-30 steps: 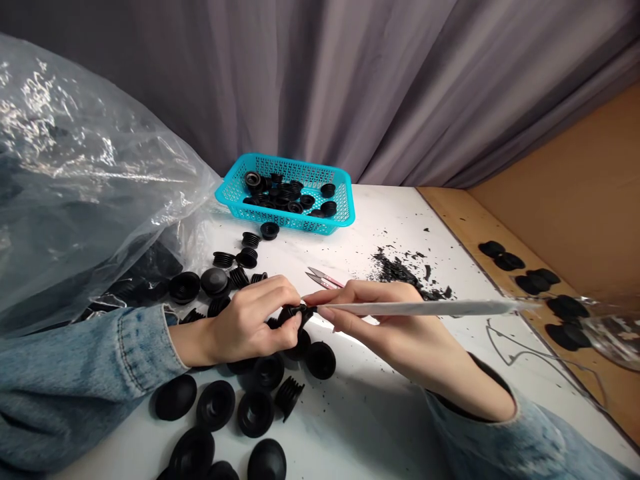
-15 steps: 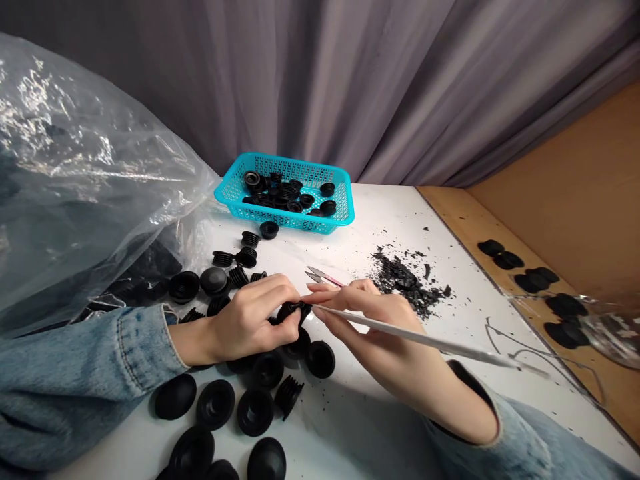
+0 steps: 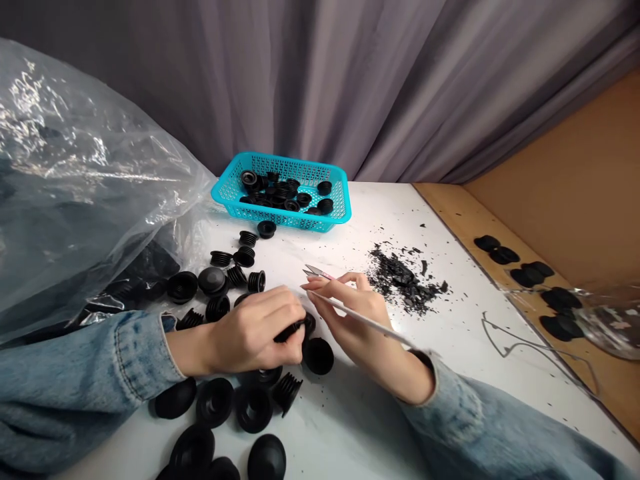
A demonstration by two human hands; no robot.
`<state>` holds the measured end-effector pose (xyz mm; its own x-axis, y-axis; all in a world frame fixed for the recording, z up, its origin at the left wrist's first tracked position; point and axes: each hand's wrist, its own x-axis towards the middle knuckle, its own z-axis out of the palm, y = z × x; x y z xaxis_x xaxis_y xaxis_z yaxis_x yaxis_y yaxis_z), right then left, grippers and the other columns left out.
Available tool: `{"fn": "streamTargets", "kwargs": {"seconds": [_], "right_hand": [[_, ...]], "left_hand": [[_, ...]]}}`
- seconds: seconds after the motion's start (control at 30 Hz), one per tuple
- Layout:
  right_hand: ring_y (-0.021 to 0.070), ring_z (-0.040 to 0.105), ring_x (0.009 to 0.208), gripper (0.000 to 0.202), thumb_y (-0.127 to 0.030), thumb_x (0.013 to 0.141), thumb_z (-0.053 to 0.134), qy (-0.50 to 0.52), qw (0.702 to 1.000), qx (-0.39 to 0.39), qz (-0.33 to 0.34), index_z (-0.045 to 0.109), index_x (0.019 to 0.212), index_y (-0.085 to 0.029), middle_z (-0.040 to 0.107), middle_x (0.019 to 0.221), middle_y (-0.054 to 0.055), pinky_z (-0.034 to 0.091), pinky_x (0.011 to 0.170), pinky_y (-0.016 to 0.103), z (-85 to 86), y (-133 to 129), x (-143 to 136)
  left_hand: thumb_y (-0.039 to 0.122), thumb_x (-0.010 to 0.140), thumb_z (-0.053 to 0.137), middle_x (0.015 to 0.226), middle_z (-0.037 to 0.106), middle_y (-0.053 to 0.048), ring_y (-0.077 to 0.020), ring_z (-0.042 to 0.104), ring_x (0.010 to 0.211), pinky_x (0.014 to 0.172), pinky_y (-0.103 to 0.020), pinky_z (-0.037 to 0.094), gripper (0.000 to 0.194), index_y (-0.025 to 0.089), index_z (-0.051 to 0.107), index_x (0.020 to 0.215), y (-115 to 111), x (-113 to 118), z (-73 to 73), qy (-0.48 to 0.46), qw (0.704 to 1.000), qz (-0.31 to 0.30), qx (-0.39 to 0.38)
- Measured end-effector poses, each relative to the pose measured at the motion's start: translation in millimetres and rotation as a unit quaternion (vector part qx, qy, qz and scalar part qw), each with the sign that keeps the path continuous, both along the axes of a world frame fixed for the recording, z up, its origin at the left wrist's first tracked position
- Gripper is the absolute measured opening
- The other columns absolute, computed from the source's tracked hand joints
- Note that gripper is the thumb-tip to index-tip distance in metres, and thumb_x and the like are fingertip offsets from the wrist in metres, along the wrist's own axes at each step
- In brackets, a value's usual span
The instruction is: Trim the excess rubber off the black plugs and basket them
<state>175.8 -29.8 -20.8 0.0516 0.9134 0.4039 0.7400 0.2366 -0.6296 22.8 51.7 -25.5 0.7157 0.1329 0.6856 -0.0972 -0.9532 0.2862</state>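
My left hand (image 3: 257,330) is closed around a black ribbed rubber plug (image 3: 289,331), pinched between thumb and fingers and partly hidden. Just to its right, my right hand (image 3: 357,310) grips a slim white stick-like tool (image 3: 363,320) whose near end points toward the plug; a small gap parts the two hands. Beyond the right fingers lie thread snips (image 3: 316,271) with pointed blades, their handle covered by the hand. Many loose black plugs surround the left hand, among them an upturned one (image 3: 319,356) and a ribbed one on its side (image 3: 287,393).
A turquoise basket (image 3: 280,217) with several plugs stands at the back. Black scraps (image 3: 405,280) are heaped on the white table at right. A large clear plastic bag (image 3: 100,167) fills the left. Glasses (image 3: 530,347) and black discs (image 3: 504,255) lie far right.
My right hand has drawn back slightly from the plug, and the tool now tilts more steeply. My left hand has turned and lowered the plug a little.
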Motion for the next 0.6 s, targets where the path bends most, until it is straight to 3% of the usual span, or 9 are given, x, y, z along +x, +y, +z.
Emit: {"fn": "streamTargets", "kwargs": {"seconds": [0.1, 0.2, 0.33, 0.47, 0.6], "right_hand": [[0.0234, 0.067, 0.082, 0.012, -0.02, 0.084, 0.054, 0.087, 0.994, -0.07, -0.02, 0.065, 0.079, -0.02, 0.073, 0.092, 0.008, 0.045, 0.078, 0.043, 10.1, 3, 8], [0.0241, 0.066, 0.089, 0.011, -0.028, 0.079, 0.062, 0.219, 0.963, -0.153, -0.042, 0.066, 0.071, -0.021, 0.073, 0.089, 0.006, 0.047, 0.076, 0.038, 29.9, 3, 16], [0.0223, 0.064, 0.079, 0.017, -0.037, 0.073, 0.068, 0.255, 0.931, -0.25, -0.078, 0.066, 0.063, -0.022, 0.071, 0.08, 0.004, 0.046, 0.065, 0.034, 51.7, 0, 25], [0.0141, 0.053, 0.06, 0.025, -0.038, 0.07, 0.071, 0.299, 0.91, -0.285, -0.045, 0.06, 0.056, -0.021, 0.057, 0.06, -0.002, 0.039, 0.053, 0.027, 57.0, -3, 28], [0.0128, 0.049, 0.06, 0.027, -0.037, 0.07, 0.071, 0.335, 0.888, -0.314, -0.024, 0.057, 0.055, -0.019, 0.053, 0.059, -0.003, 0.036, 0.053, 0.026, 53.2, -4, 26]], "left_hand": [[0.006, 0.075, 0.046, 0.065, 0.053, -0.003, -0.0141, 0.051, 0.062, 0.056, -0.026, 0.048, 0.011, 0.016, 0.048, 0.079, 0, -1, 0.3, 0.003, 0.999, 0.002, -0.035], [0.009, 0.076, 0.048, 0.069, 0.053, -0.003, -0.0132, 0.05, 0.063, 0.057, -0.025, 0.048, 0.009, 0.016, 0.048, 0.082, 3, -3, 1.2, -0.001, 0.997, 0.015, -0.077], [0.011, 0.075, 0.051, 0.073, 0.054, -0.003, -0.0132, 0.051, 0.066, 0.058, -0.025, 0.049, 0.014, 0.015, 0.048, 0.087, 5, -4, 1.6, -0.013, 0.996, 0.013, -0.089], [0.008, 0.072, 0.053, 0.074, 0.055, -0.004, -0.0131, 0.052, 0.067, 0.06, -0.025, 0.049, 0.017, 0.014, 0.05, 0.088, 4, -3, 2.1, -0.03, 0.995, 0.024, -0.089], [0.007, 0.07, 0.053, 0.077, 0.057, -0.005, -0.0143, 0.055, 0.071, 0.061, -0.025, 0.05, 0.022, 0.013, 0.051, 0.09, 4, -3, 2.7, -0.036, 0.995, 0.03, -0.084]]}}
